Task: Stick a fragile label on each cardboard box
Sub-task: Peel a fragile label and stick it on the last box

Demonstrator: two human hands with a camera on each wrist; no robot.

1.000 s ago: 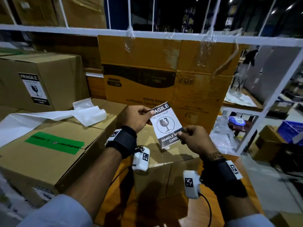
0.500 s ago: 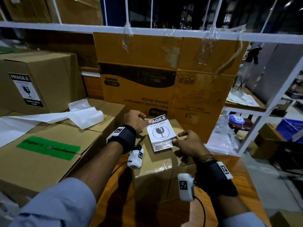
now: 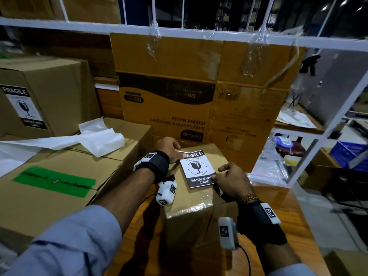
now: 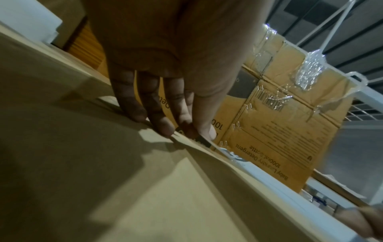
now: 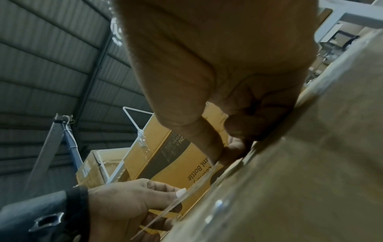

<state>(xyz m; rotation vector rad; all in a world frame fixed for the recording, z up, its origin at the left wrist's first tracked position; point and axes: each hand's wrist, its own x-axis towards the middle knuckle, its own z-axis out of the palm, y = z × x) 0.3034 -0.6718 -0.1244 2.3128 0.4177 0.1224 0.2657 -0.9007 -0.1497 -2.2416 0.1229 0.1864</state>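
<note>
Pinching the label (image 3: 197, 168) by opposite corners, left hand (image 3: 169, 147) far, right hand (image 3: 231, 181) near, you are lowering it onto the box (image 3: 191, 198); lay one edge first, then smooth across.

A warehouse packing area is shown, where stacked cardboard boxes (image 3: 49, 196) are crowded around a wooden table (image 3: 278, 226) beneath white metal racking (image 3: 199, 33). A detergent carton (image 3: 169, 108) is stood upside down behind it, one box (image 3: 45, 94) is seen bearing a fragile label (image 3: 24, 108), and a corrugated metal wall (image 5: 51, 73) is visible behind.
</note>
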